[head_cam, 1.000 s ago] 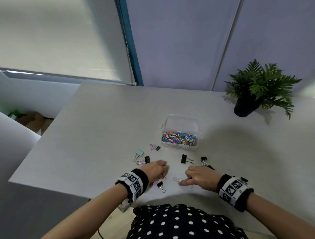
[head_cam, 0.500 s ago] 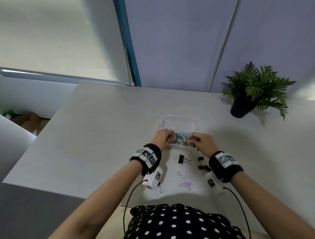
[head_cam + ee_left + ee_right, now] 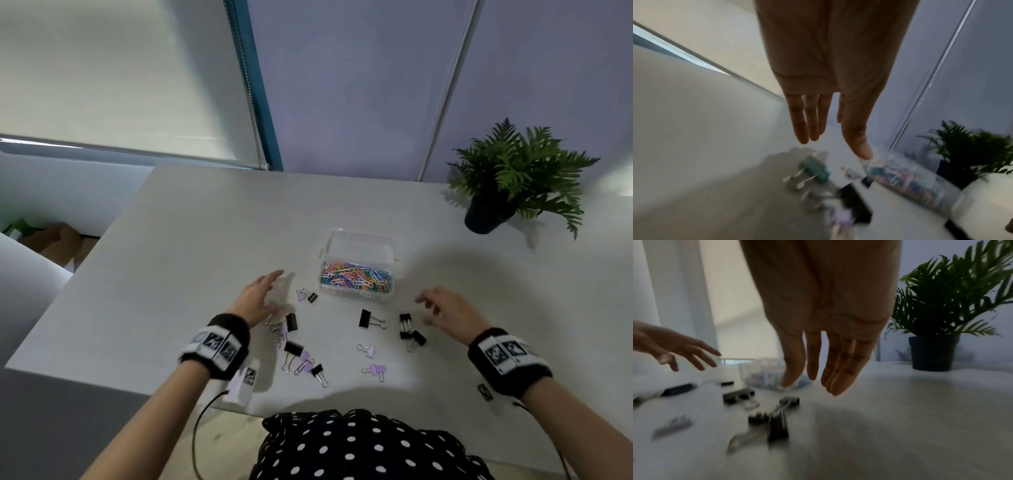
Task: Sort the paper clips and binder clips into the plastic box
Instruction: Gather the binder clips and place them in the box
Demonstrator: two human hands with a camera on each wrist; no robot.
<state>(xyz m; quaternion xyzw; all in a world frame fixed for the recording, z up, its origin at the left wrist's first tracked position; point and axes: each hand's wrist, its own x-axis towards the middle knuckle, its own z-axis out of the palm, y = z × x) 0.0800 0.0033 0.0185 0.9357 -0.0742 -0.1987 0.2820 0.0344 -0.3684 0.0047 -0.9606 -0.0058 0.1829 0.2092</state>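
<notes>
A clear plastic box stands mid-table, its near compartment full of coloured paper clips. Black and purple binder clips lie scattered before it: a black one in the middle, a black cluster to the right, purple ones near the front edge, and a mixed pile on the left. My left hand hovers left of the box, fingers straight and empty, above a teal clip. My right hand hovers right of the black cluster, fingers relaxed and empty.
A potted fern stands at the back right of the grey table. The table's left edge drops to the floor, and the near edge is just before my polka-dot clothing. A window blind and wall lie behind.
Both hands were at the box half a second ago; they have drawn back apart and toward me, now empty with fingers spread. The view shifted slightly.
</notes>
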